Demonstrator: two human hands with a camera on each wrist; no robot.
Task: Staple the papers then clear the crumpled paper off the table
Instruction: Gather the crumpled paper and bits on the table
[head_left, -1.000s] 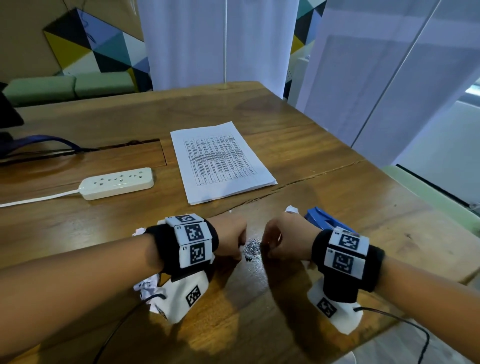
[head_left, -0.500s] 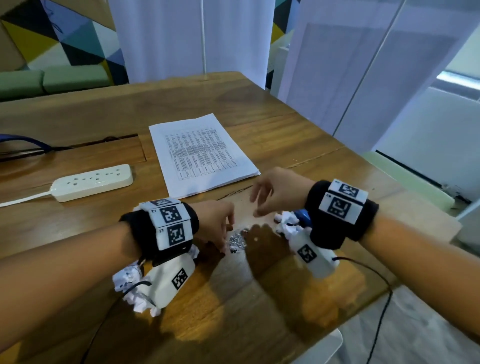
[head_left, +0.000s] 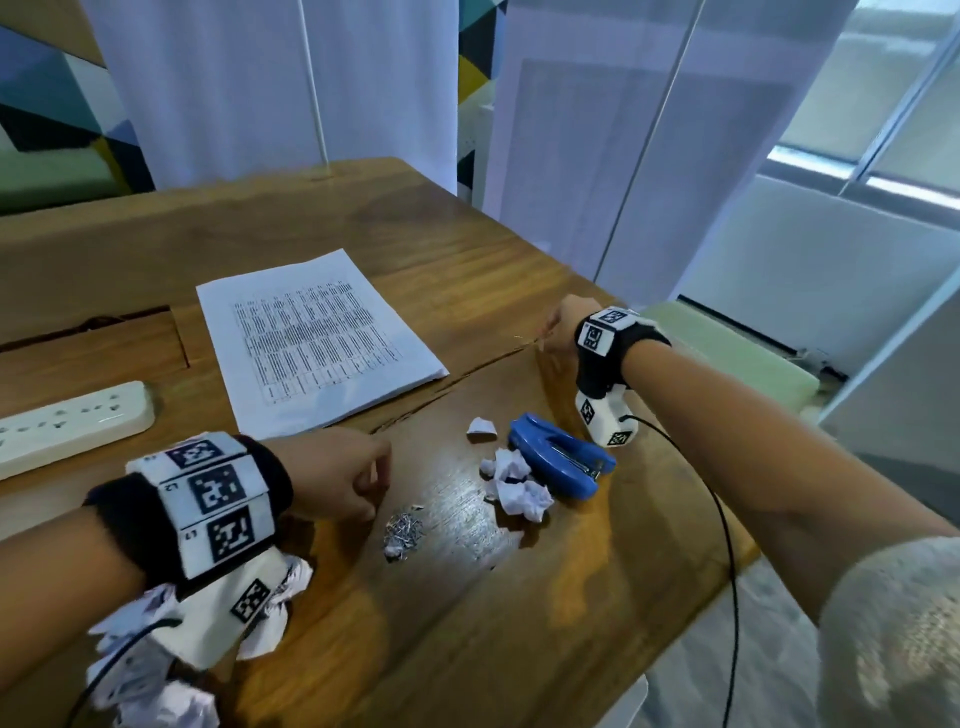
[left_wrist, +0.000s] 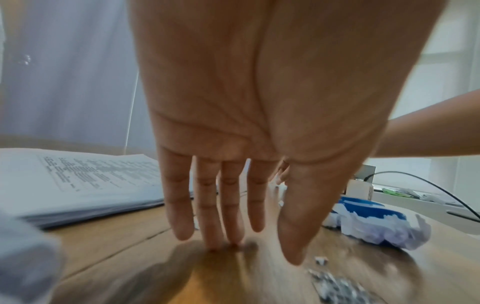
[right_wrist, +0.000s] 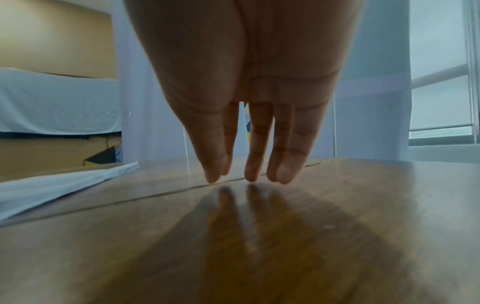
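Papers (head_left: 306, 338): printed table, unreadable. Hands' wristbands (head_left: 215, 501): square codes, "L1".

— What moved on the brown wooden surface (head_left: 467, 249)?

— The right hand (head_left: 563, 325). It left the small heap of loose silver staples (head_left: 402, 532) at lower centre and reached out to the right of the frame, fingers now straight, tips down on the wood.

— And the left hand (head_left: 335, 480)?

— Its grip opened; fingers straight. The blue plastic stapler (head_left: 558, 454) and small crumpled white paper scraps (head_left: 517, 486) are now uncovered.
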